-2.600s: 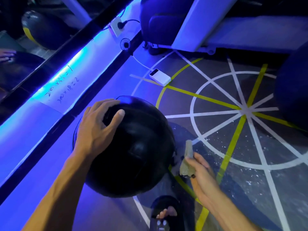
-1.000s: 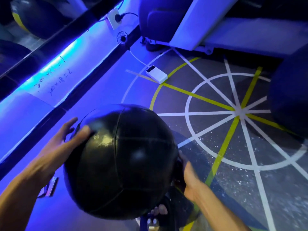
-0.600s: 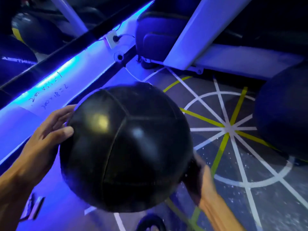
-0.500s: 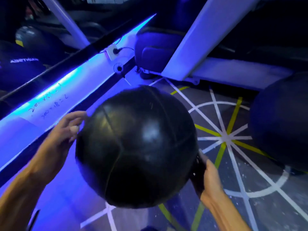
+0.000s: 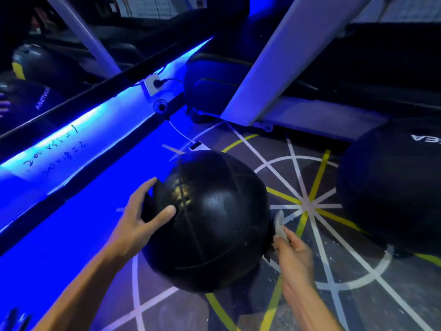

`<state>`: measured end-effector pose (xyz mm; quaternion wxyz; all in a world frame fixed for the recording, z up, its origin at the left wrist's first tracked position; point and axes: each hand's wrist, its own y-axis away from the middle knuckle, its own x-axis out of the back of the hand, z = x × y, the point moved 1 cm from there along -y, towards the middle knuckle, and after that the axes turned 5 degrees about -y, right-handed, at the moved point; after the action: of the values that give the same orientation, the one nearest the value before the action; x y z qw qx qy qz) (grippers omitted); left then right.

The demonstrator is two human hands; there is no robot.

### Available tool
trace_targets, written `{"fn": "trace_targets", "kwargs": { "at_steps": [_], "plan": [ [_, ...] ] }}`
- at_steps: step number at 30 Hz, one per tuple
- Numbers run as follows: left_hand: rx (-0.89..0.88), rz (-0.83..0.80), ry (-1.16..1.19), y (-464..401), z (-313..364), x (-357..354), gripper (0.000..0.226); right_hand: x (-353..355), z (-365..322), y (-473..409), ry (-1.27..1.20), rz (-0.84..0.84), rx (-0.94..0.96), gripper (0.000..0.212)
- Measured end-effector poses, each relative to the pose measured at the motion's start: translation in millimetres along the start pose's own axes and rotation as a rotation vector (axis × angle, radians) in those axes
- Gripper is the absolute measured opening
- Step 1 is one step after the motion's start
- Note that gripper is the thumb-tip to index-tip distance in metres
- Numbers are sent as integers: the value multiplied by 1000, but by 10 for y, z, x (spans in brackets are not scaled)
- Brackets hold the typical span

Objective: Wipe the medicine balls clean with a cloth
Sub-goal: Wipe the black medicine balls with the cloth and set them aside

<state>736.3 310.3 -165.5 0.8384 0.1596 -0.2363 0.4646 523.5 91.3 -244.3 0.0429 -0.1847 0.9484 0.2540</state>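
A large black medicine ball (image 5: 214, 225) with stitched seams fills the middle of the view, over the marked floor. My left hand (image 5: 140, 218) rests on its upper left side with spread fingers and the thumb pressed against the leather. At the ball's lower right, my right hand (image 5: 293, 254) pinches a small pale cloth (image 5: 279, 223) that touches the ball's edge. Whether the ball touches the floor is hidden. A second dark medicine ball (image 5: 391, 187) with white lettering lies at the right.
A blue-lit ledge (image 5: 71, 139) with handwriting runs along the left under a mirror. A white power bank (image 5: 196, 146) on a cable lies behind the ball. A white angled machine frame (image 5: 269, 58) and dark padded equipment (image 5: 210, 87) stand at the back.
The ball went from resting on the floor to lifted between both hands, then moved right and lower. My right hand has come out from behind it, with the cloth showing again.
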Motion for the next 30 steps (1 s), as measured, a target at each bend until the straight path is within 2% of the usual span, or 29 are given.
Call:
{"fn": "trace_targets", "kwargs": {
  "at_steps": [2, 4, 7, 9, 10, 13, 15, 17, 19, 21, 23, 26, 29, 30],
  "plan": [
    [-41, 20, -26, 29, -9, -65, 92, -26, -65, 92, 94, 12, 103, 34],
    [-76, 32, -106, 61, 39, -125, 88, -129, -126, 311, 193, -96, 269, 36],
    [-145, 62, -181, 122, 129, -197, 78, -232, -125, 552, 413, -265, 673, 43],
    [-159, 93, -193, 147, 151, -240, 80, -191, -112, 417, 499, -346, 805, 46],
    [-164, 103, -197, 151, 158, -264, 82, -166, -147, 296, 504, -351, 784, 46],
    [-165, 104, -230, 168, 205, -312, 91, -160, -328, 25, 454, -285, 464, 47],
    [-189, 90, -251, 152, 274, -285, 91, -173, -322, 8, 453, -260, 423, 48],
    [-204, 100, -223, 56, 355, -234, 82, -168, -262, 133, 496, -255, 525, 45],
    [-207, 78, -223, -58, 413, -234, 76, -103, -146, 307, 561, -246, 760, 48],
    [-234, 31, -315, -127, 416, -280, 81, -57, 11, 433, 664, -283, 973, 51],
    [-206, 6, -330, -99, 406, -297, 88, -73, -26, 435, 704, -354, 999, 52],
    [-220, 16, -333, 39, 387, -296, 91, -211, -302, 157, 678, -410, 799, 49],
    [-250, 39, -384, 150, 397, -355, 94, -332, -585, -190, 552, -432, 544, 39],
    [-251, 49, -391, 176, 397, -368, 94, -346, -611, -205, 529, -428, 532, 40]
  ]
}}
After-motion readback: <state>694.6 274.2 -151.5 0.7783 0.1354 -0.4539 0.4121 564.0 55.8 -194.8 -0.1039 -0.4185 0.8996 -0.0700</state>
